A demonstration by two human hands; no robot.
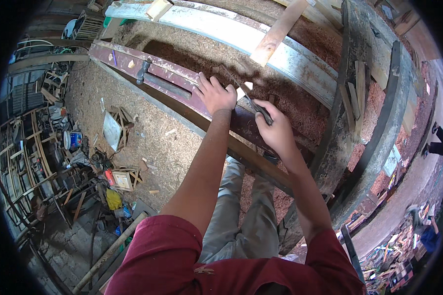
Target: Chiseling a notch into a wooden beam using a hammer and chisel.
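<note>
My left hand [215, 96] lies flat with fingers spread on a long reddish-brown plank [174, 77]. Beside its thumb is a small pale piece of wood [241, 92]; whether they touch is unclear. The fingers of my right hand [276, 130] are closed round a narrow-bladed tool [262, 112] with a dark handle. Its blade points away from me, past the pale piece; I cannot tell its exact kind. Left of my left hand, a hammer [143, 73] rests along the plank. Farther left are a blue-purple pencil [114, 57] and a small wood block [131, 64].
A long white-painted beam [197, 22] runs beyond the plank, with a bare board [280, 32] across it. Heavy weathered timbers [347, 98] stand at right. Sawdust and shavings cover the ground [157, 142]. Scrap wood and a bucket [74, 140] clutter the left. People are at far right.
</note>
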